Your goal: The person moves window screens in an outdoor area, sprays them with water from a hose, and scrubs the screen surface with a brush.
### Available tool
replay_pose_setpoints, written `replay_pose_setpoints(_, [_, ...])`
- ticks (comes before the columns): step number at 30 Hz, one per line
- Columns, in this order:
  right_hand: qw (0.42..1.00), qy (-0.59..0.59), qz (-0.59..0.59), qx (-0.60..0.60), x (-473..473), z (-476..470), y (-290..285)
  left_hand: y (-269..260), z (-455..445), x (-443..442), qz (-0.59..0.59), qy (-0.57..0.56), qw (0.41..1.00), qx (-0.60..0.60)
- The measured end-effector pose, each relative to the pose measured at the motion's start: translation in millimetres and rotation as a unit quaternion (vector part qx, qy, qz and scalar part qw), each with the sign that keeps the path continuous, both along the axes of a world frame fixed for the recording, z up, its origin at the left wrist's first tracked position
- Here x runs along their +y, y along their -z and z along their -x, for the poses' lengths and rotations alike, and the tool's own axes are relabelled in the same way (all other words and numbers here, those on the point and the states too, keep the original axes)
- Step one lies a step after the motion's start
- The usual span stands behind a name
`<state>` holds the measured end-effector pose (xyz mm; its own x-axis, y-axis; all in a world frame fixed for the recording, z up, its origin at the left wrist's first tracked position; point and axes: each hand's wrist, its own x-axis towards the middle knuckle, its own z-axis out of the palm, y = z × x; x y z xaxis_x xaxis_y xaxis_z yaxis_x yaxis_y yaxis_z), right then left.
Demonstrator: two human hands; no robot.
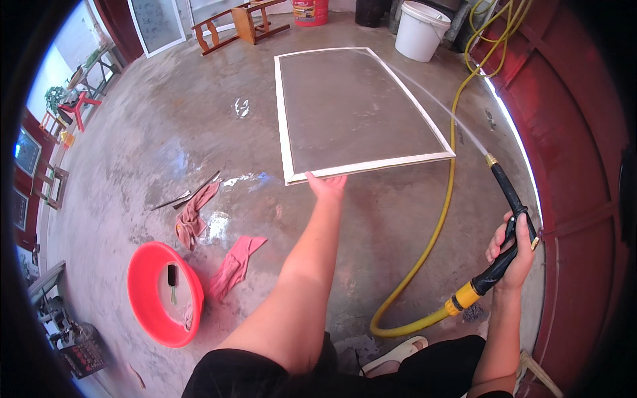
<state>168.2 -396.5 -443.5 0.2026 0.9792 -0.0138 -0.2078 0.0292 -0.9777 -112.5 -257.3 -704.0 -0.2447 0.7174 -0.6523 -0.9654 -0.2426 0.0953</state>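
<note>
My left hand point(327, 186) grips the near edge of a white-framed window screen point(368, 166), close to its left corner, thumb on top. The mesh inside the frame shows the wet floor through it. On the right, my right hand point(515, 253) is wrapped around a black hose spray gun point(507, 186) with a brass nozzle. A jet of water point(438, 99) leaves the nozzle and reaches the screen's far right side. A yellow hose point(445, 209) joins the gun's handle through a yellow connector point(463, 297) and loops across the floor.
A red basin point(137, 281) holds a brush point(172, 278) and water. Pink cloths point(236, 268) and thin dark strips point(196, 190) lie nearby on wet concrete. At the back are a tipped wooden chair point(244, 25) and a white bucket point(420, 35). A red metal door point(572, 164) borders the right.
</note>
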Motion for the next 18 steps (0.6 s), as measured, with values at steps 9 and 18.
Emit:
replay_pose_setpoints(9, [0.999, -0.016, 0.027, 0.004, 0, 3, 3, 1, 0, 1, 0.014, -0.005, 1.0, -0.001])
replay_pose_setpoints(18, [0.999, 0.023, 0.028, 0.002, 12, -18, 7, -2, -1, 2, 0.031, -0.011, 0.999, 0.003])
